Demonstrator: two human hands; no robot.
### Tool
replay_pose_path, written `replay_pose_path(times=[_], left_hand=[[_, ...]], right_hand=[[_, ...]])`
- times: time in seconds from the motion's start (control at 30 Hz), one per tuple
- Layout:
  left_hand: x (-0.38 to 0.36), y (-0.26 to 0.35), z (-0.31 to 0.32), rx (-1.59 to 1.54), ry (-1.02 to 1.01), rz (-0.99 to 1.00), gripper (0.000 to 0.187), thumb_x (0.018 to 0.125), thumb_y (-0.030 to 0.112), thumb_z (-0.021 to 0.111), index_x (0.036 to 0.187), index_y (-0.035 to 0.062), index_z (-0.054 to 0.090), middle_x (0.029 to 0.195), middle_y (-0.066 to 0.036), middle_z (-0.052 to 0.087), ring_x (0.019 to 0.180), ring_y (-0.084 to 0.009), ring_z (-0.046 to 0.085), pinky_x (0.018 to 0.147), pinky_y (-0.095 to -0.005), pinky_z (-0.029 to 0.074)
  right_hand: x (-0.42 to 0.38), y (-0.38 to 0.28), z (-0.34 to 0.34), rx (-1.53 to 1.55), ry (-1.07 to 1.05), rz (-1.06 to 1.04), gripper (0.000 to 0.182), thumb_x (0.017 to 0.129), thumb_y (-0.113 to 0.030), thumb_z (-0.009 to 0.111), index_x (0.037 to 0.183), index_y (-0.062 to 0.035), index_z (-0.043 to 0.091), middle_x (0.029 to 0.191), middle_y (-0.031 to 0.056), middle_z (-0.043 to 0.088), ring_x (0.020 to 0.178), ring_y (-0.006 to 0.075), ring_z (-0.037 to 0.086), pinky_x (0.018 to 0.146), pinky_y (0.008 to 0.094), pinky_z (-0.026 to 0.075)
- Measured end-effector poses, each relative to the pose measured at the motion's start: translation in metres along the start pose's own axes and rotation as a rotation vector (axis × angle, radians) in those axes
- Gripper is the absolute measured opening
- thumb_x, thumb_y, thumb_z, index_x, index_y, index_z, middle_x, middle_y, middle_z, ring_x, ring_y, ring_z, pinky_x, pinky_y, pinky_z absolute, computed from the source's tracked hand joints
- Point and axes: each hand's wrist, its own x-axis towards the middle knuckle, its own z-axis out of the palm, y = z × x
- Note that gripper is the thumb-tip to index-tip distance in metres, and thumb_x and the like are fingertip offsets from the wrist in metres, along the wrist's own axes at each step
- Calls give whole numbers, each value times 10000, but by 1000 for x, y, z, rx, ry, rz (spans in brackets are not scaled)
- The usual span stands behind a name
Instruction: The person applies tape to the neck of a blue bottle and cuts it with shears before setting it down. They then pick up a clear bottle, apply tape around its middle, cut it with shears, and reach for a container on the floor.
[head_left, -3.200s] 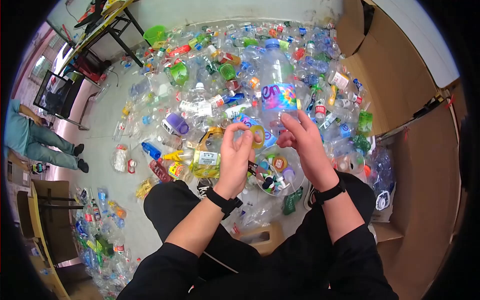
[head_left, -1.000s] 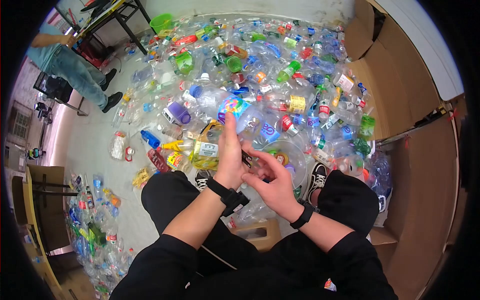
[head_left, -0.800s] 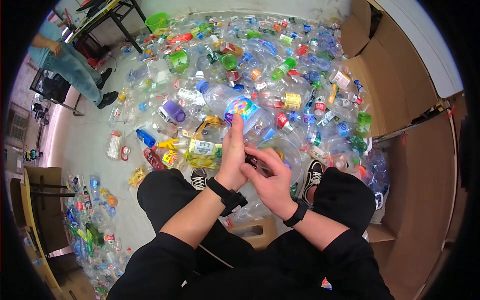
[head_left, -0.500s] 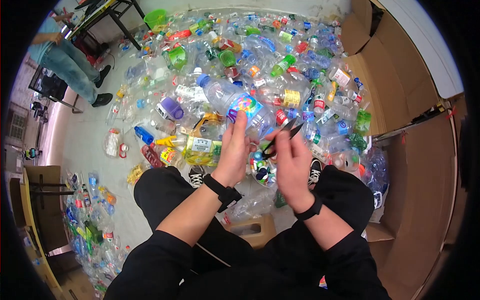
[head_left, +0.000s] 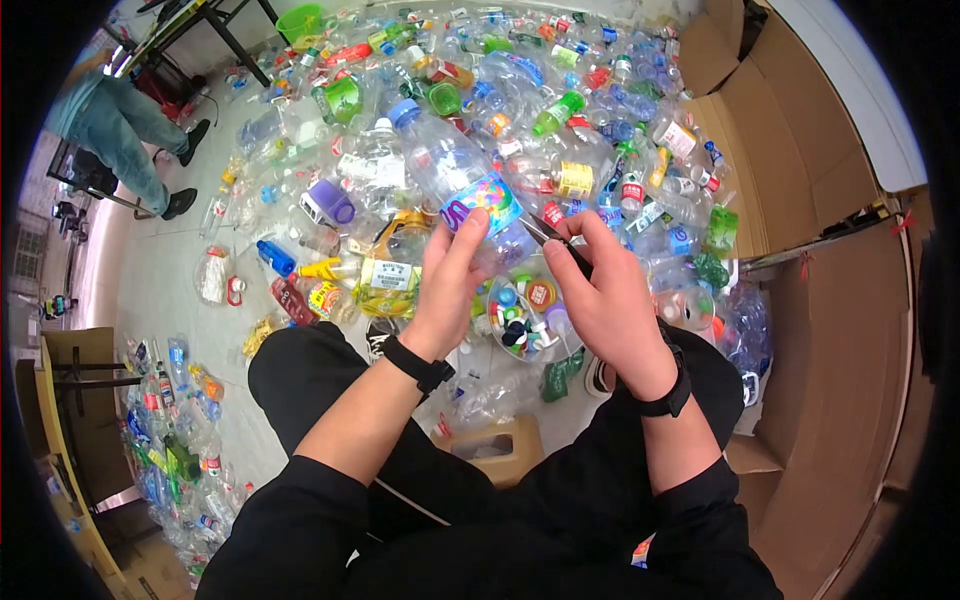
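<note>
Left hand [head_left: 447, 285] is wrapped around the low end of a clear bottle [head_left: 455, 175], fingers closed on it. I hold it tipped up and away so its bright label [head_left: 484, 200] faces the other hand. Right hand [head_left: 600, 290] pinches small black scissors [head_left: 548, 236], and I point the tips at the label's edge, just touching it. Under both hands sits a clear bowl [head_left: 500, 335] of loose caps, close by. All around lies a big pile of plastic bottles [head_left: 560, 110] on the floor. Far off on the left, another person's legs [head_left: 120, 125] stand near a table.
</note>
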Motion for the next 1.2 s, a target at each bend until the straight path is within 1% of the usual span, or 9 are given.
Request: replay_pose_path(times=[0.1,0.37,0.47,0.67,0.73,1.0,1.1,1.17,1.2], left_hand=[[0,2,-1,9,-6,17,458,1061,408,566,1352,54,552,1287,-82,663,1166,-184,674,968,-389,577],[-6,9,2,5,-9,20,522,1013,357,665,1398,37,518,1297,-73,637,1166,-153,645,977,-345,540],[-5,8,-1,40,-14,39,444,1052,347,606,1380,59,522,1313,-57,634,1192,-159,636,1031,-360,519],[-4,6,-4,93,-24,70,450,1050,347,618,1382,57,528,1312,-46,630,1206,-142,616,1041,-340,490],[-3,5,-4,47,-4,85,537,1001,337,697,1387,4,528,1299,-76,637,1161,-139,618,1040,-326,466],[-2,3,-5,92,30,98,482,999,313,703,1340,-1,571,1254,-67,658,1122,-114,612,1017,-311,464],[-2,2,-5,102,38,106,469,996,293,710,1333,-4,578,1240,-67,665,1112,-112,616,1008,-308,471],[-3,3,-5,100,42,109,467,991,278,718,1335,-5,577,1237,-67,668,1105,-113,621,1003,-307,477],[-4,4,-5,180,29,128,473,981,258,732,1342,-5,574,1238,-68,668,1100,-114,626,996,-306,485]], right_hand=[[0,4,2,3,27,-77,203,997,-226,657,1040,-45,576,626,151,590,547,337,584,531,429,385],[1,11,3,-2,75,-179,163,951,-180,696,1017,-51,621,599,152,577,499,303,573,493,403,369],[0,8,1,-30,75,-176,165,944,-184,703,1015,-57,625,606,156,587,499,310,586,488,403,380],[-3,4,3,-82,79,-155,157,937,-192,711,1008,-72,638,597,153,597,516,329,616,489,418,402],[-2,9,11,-55,114,-176,150,941,-185,708,1007,-70,637,590,149,596,513,327,615,488,419,401],[-5,3,20,45,131,-132,115,973,-149,680,998,-50,628,590,146,611,512,314,641,482,407,408],[-5,2,20,54,129,-123,156,992,-187,665,992,-35,630,592,146,621,504,311,653,483,411,416],[-5,5,22,118,62,-33,304,1037,-296,610,926,-15,638,598,121,605,526,235,635,530,390,429],[-3,11,23,118,63,-33,304,1037,-296,610,926,-15,638,598,121,605,526,235,635,530,390,429]])
